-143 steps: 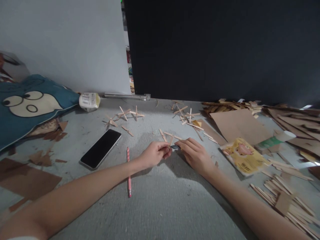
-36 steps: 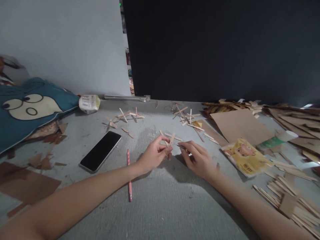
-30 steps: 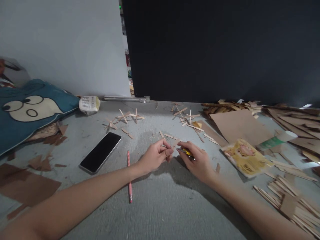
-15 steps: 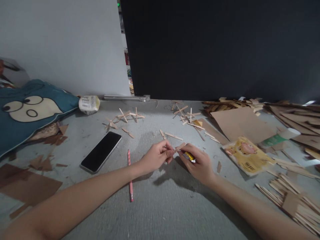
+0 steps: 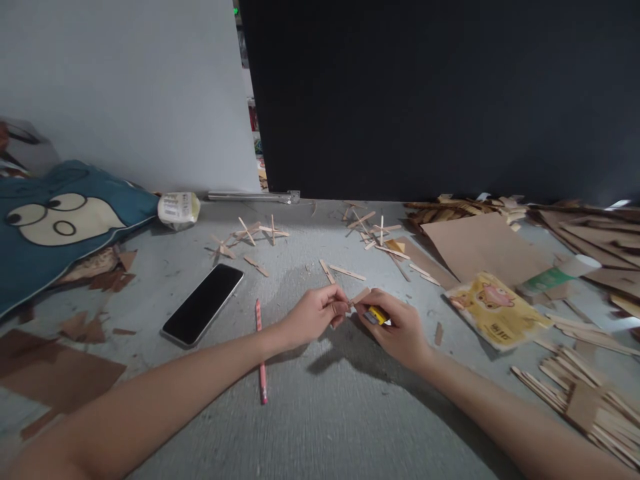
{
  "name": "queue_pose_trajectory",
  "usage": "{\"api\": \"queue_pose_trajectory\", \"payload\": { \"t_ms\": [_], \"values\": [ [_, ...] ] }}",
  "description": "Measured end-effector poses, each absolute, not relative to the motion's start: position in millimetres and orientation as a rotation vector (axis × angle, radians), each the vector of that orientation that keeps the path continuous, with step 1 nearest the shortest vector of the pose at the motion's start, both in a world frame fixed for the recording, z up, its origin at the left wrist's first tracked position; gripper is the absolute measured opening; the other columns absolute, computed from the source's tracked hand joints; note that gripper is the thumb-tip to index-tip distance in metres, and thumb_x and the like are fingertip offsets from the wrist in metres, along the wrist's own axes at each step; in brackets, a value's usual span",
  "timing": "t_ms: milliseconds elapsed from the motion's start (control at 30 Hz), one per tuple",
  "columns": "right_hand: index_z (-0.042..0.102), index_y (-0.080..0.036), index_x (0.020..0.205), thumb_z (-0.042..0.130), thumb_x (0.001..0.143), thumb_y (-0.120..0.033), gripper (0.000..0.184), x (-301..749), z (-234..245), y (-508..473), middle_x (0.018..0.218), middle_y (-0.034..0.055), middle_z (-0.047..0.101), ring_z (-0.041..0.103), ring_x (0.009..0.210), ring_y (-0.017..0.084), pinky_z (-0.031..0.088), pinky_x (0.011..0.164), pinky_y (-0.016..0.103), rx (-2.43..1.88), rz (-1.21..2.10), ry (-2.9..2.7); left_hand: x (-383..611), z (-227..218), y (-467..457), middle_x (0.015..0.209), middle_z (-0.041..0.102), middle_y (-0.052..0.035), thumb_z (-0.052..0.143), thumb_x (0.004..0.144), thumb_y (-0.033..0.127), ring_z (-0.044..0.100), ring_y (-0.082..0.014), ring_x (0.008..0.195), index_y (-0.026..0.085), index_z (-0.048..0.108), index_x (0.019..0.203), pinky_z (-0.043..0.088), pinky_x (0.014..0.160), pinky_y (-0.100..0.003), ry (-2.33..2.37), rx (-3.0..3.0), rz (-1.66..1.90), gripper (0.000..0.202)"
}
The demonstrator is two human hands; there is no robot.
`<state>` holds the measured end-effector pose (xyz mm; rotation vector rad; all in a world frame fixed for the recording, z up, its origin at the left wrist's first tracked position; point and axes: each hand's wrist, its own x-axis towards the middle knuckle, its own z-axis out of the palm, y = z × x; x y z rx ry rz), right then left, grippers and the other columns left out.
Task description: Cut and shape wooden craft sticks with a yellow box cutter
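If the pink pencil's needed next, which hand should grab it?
Left, probably. The left hand has the pink pencil right at its wrist; the right hand is farther off and closed on a yellow tool. Catch: the left hand pinches a wooden stick, so it must let go first.

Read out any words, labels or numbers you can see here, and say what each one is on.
No text can be read.
Yellow packet: dark print near its lower edge, too blurred.
White packet beside the blue cushion: lines of print, too small.
Green-and-white carton: markings too blurred.
Yellow tool in the right hand: no print visible.
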<state>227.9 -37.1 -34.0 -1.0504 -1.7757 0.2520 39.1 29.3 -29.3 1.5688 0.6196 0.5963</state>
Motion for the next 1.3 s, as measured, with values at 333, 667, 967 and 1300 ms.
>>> {"api": "queue_pose_trajectory", "payload": {
  "t_ms": [333,667,967,1300],
  "values": [
    [0.063,-0.024,0.086,0.054,0.089,-0.010,0.017,228.9,-37.5,-43.9,0.066,-0.0036,0.065,0.058,0.055,0.010,0.046,0.054,0.020,-1.088,0.195,-1.829,36.9,-20.7,28.1,0.066,0.052,0.0036,0.052,0.097,0.034,0.049,-0.0126,0.065,0.020,0.059,0.081,0.037,0.066,-0.026,0.599,1.729,0.625,0.022],
    [0.068,-0.024,0.092,0.056,0.094,-0.017,0.013,231.9,-40.0,-34.2,0.073,0.0004,0.072,0.066,0.062,0.015,0.051,0.060,0.025,-1.205,0.097,-1.801,39.1,-20.2,25.7,0.065,0.054,0.0038,0.052,0.100,0.048,0.043,-0.0104,0.055,0.020,0.055,0.087,0.033,0.054,-0.023,0.685,1.583,0.735,0.031],
    [0.044,-0.021,0.117,0.048,0.103,-0.031,0.018,219.7,-20.3,-46.4,0.082,0.0042,0.066,0.064,0.061,0.018,0.050,0.060,0.029,-1.435,0.162,-1.781,42.3,-24.2,27.4,0.074,0.064,0.0023,0.053,0.100,0.056,0.054,-0.0110,0.054,0.019,0.051,0.110,0.041,0.055,-0.025,0.788,1.503,0.924,0.038],
    [0.056,-0.024,0.098,0.047,0.104,-0.043,0.022,207.8,-5.8,-53.5,0.066,-0.0014,0.069,0.060,0.042,0.013,0.045,0.041,0.022,-1.405,0.772,-1.656,41.6,-28.4,26.5,0.078,0.070,0.0002,0.055,0.100,0.056,0.065,-0.0138,0.062,0.020,0.054,0.113,0.050,0.064,-0.027,0.751,1.546,0.929,0.039]
  ]
}}
